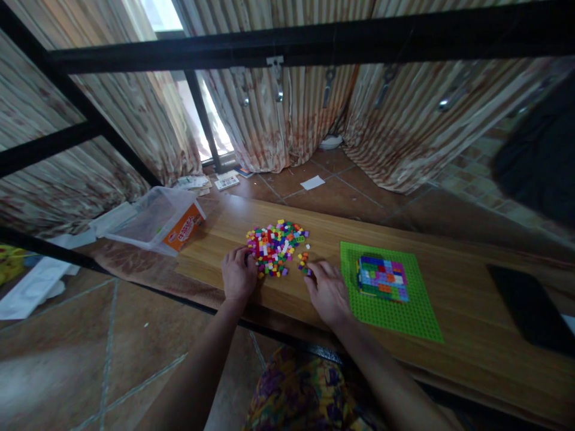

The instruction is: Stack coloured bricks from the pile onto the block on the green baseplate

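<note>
A loose pile of small colourful toy bricks [281, 244] lies on the wooden board. At its left edge my left hand [239, 272] rests with curled fingers, the tips partly hidden among the bricks. Right of the pile, my right hand [327, 290] has its thumb and fingertips drawn together beside a small cluster of bricks [303, 257]; whatever they pinch is too small to make out. Farther right lies a green studded baseplate [386, 317], bearing a low block built of many-coloured bricks [383, 278].
A clear plastic box [148, 218] with an orange label stands at the board's left end. A dark flat object [530, 305] lies on the wooden board [467, 287] at the right. Black metal bars [287, 45] cross above, before striped curtains. Papers [313, 182] lie on the tiled floor.
</note>
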Demonstrator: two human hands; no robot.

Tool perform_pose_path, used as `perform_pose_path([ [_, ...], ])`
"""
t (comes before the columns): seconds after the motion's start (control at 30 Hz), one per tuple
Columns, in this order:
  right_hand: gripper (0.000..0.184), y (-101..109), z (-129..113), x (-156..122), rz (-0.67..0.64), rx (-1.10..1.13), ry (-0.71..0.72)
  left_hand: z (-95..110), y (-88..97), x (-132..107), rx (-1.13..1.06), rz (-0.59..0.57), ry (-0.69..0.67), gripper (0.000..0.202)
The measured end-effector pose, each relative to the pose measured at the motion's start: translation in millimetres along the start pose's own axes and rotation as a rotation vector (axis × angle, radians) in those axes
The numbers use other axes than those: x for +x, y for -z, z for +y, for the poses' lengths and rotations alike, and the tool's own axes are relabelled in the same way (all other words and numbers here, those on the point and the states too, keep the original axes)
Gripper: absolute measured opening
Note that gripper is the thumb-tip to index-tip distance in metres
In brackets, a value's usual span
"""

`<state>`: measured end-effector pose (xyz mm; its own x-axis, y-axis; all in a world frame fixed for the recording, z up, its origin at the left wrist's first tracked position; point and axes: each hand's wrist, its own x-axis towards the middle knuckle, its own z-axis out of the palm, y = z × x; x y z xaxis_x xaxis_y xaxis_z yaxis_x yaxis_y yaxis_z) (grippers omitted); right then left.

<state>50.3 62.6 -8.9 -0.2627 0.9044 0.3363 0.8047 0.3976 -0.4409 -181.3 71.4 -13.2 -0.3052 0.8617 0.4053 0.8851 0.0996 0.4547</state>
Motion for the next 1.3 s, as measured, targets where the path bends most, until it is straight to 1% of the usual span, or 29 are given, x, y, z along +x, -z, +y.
perform_pose_path([
  [0.13,0.016,-2.8,-1.0,-0.4,-0.016,0.005,-0.035,-1.1,0.0,0.3,0.008,-0.004,-0.010,0.024],
  [0.3,0.008,-0.1,-2.1,-2.1,-0.020,0.012,-0.090,-3.1,-1.3,0.8,0.018,0.012,-0.017,0.024],
  [0.43,0.014,1.3,-1.6,-6.2,0.000,0.040,-0.141,-2.9,-1.5,1.3,0.022,0.004,-0.020,0.024],
  [0.6,0.013,1.5,2.3,-10.3,-0.015,0.100,-0.112,-2.3,-0.9,1.2,0.023,0.014,-0.025,0.024],
  [0.77,0.012,7.2,8.5,-14.2,-0.063,0.159,-0.028,-2.7,-0.7,1.1,0.027,0.018,-0.026,0.025],
  [0.9,0.020,21.9,13.9,-22.3,-0.052,0.172,0.019,-3.5,-1.3,1.6,0.033,0.013,-0.023,0.024],
  [1.0,0.024,42.6,22.4,-28.0,0.015,0.146,0.011,-4.2,-2.0,1.8,0.030,0.016,-0.027,0.024],
  [1.17,0.024,80.3,52.6,-25.3,0.104,0.059,-0.025,-3.8,-1.7,1.5,0.032,0.017,-0.022,0.025],
  [1.23,0.025,88.6,66.6,-20.8,0.111,0.016,-0.037,-3.0,-1.2,1.5,0.035,0.017,-0.024,0.026],
  [1.3,0.026,92.2,78.1,-16.4,0.101,-0.024,-0.054,-2.5,-0.9,1.8,0.037,0.020,-0.024,0.026],
])
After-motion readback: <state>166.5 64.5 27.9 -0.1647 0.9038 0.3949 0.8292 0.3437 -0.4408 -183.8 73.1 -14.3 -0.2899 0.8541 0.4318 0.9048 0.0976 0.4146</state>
